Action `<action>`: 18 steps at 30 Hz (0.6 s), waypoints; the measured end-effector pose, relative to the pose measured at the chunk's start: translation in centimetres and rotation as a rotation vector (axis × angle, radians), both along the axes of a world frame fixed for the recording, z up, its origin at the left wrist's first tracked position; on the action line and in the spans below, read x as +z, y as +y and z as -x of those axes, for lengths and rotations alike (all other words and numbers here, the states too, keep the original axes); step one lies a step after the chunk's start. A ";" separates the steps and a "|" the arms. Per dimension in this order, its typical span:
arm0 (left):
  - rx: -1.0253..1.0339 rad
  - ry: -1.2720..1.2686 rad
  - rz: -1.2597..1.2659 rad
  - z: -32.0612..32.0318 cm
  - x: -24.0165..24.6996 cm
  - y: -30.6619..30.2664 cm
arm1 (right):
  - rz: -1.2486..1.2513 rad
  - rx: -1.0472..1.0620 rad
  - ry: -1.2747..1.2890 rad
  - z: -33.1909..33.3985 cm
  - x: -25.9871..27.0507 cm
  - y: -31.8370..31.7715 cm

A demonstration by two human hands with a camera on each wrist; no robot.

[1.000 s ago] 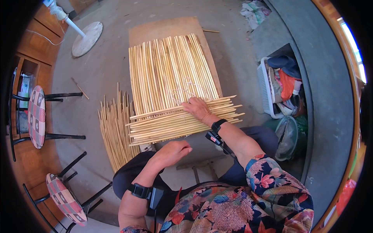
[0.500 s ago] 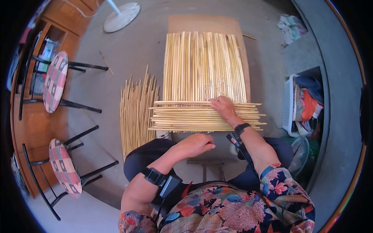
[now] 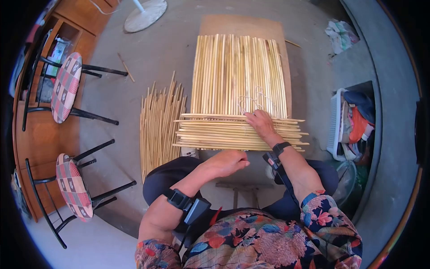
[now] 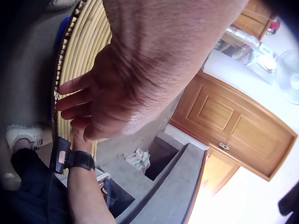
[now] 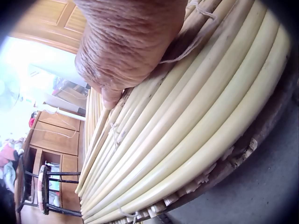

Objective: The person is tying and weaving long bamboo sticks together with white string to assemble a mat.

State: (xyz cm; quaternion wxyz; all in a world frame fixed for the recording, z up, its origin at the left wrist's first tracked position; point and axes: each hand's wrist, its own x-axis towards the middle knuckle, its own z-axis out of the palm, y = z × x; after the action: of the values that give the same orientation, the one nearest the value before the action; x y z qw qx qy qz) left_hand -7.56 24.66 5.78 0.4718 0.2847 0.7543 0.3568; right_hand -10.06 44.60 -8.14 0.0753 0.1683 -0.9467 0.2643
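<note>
A row of pale, peeled sticks (image 3: 210,130) lies crosswise over a bed of lengthwise sticks (image 3: 237,74). My right hand (image 3: 262,124) rests on the crosswise row, fingers bent over its farthest stick (image 3: 192,116). In the right wrist view a fingertip presses that far side, and the rest of the fingers are hidden beneath the hand (image 5: 131,44). Thin white string (image 5: 191,49) runs by the hand, with a small tie (image 5: 113,133) on the sticks. My left hand (image 3: 227,162) hovers at the near edge, holding nothing, its fingers (image 4: 77,99) loosely bent.
Left of the work, a pile of loose sticks (image 3: 159,125) lies on the floor. Two chairs with checked seats (image 3: 67,87) stand further left. A board (image 3: 242,24) lies under the sticks. On the right are a white basket (image 3: 335,127) of clothing and shoes and a plastic-lined bin (image 3: 346,179).
The head view has swung, so the sticks appear further right and squarer. My right hand stays on the far crosswise stick. The left hand keeps near the front edge.
</note>
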 end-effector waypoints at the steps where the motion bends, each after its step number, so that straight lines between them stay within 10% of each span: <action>1: 0.030 0.035 -0.005 0.1 0.0 0.0 | -0.008 -0.015 -0.004 0.0 -0.1 0.1; 18: 0.275 0.071 0.035 1.4 -1.3 0.2 | 0.021 -0.011 -0.022 -0.1 -0.1 0.1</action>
State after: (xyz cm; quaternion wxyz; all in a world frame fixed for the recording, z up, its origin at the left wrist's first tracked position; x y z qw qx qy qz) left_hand -8.91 24.82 4.46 0.3964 0.1830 0.8085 0.3946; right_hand -9.98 44.68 -8.23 0.0680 0.1594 -0.9456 0.2755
